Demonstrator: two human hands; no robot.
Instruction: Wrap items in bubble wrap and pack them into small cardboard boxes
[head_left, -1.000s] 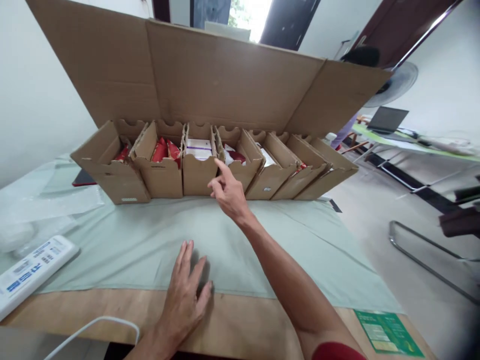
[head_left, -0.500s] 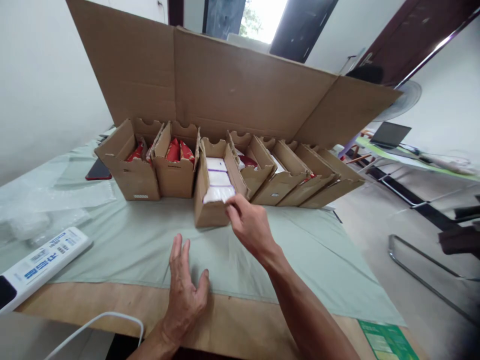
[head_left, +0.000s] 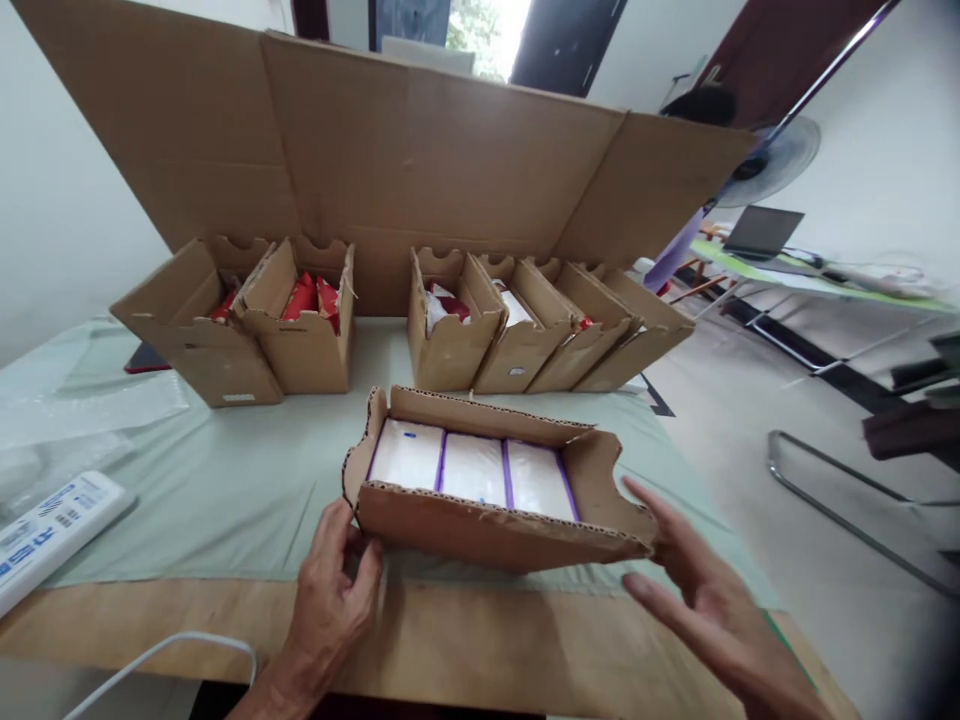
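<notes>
A narrow open-topped cardboard box (head_left: 495,532) lies crosswise near the table's front edge. Inside are three white packs (head_left: 474,468) side by side with purple edges, wrapped in clear film. My left hand (head_left: 330,590) is closed about the lower left corner of this box, its fingertips partly hidden. At the other end my right hand (head_left: 701,590) is open, fingers stretched along the box's right end and thumb held apart below it.
Behind stand more cardboard boxes (head_left: 315,350), some with red packets (head_left: 304,297), before a tall cardboard panel (head_left: 450,160). At left lie clear plastic wrap (head_left: 97,410), a white printed carton (head_left: 60,530) and a white cable (head_left: 180,640). A laptop (head_left: 761,235) is on a far-right table.
The box with white packs has come out of the row toward me and turned crosswise. My right hand has moved to its right end, and my left hand has met its left end.
</notes>
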